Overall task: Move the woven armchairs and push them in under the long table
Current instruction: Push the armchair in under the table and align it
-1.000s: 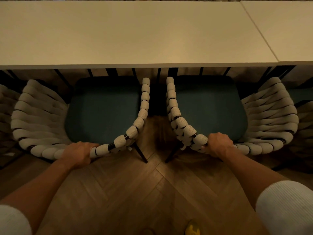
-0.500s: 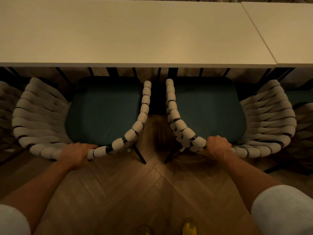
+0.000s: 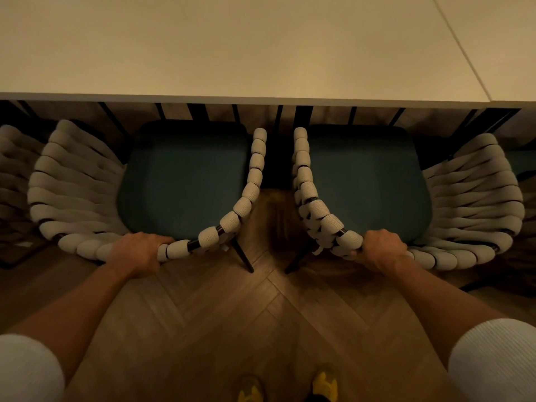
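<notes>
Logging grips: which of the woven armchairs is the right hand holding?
The armchair just right of the centre gap; the right hand grips its woven back rim, while the left hand grips the armchair left of the gap.

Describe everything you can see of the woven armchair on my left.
The left armchair has a curved back and arms wrapped in pale woven bands over a dark frame, a dark teal seat cushion and a thin dark leg. It stands upright on the floor, seat front near the long table edge. The left hand grips its back rim.
</notes>
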